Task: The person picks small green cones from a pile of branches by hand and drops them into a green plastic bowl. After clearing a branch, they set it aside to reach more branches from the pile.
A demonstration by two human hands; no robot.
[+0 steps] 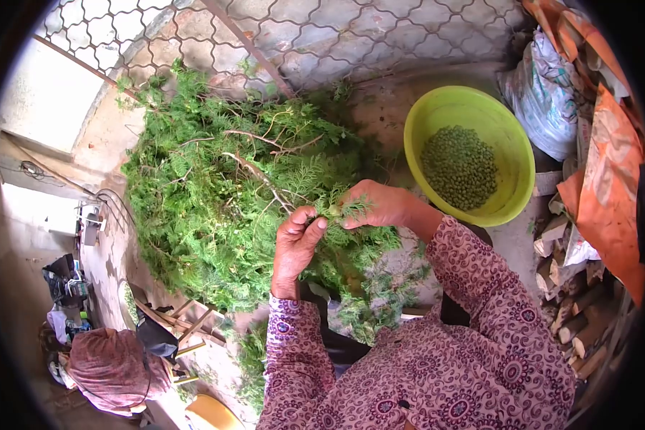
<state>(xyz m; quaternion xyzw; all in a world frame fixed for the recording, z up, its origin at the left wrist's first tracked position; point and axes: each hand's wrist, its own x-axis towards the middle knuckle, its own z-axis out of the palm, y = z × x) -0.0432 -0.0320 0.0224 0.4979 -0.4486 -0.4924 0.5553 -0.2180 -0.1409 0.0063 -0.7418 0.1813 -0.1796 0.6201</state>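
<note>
My left hand point(298, 242) is closed in a pinch at the end of an evergreen branch point(269, 185), whose bare brown stem runs up and left over the heap. Close beside it, my right hand point(381, 203) has its fingers closed on a green sprig point(355, 208) of the same foliage; the fingertips are partly hidden by leaves. Under and beyond both hands spreads a large heap of cut evergreen branches point(201, 193). Right of the heap stands a yellow-green tub point(417, 118) holding many small round green cones or berries point(460, 168).
Wire mesh point(308, 29) borders the far side. At the right are a white sack point(548, 100), an orange sheet point(609, 193) and stacked firewood point(584, 322). A cloth-covered item point(115, 369) and a yellow-orange container point(211, 412) stand at lower left.
</note>
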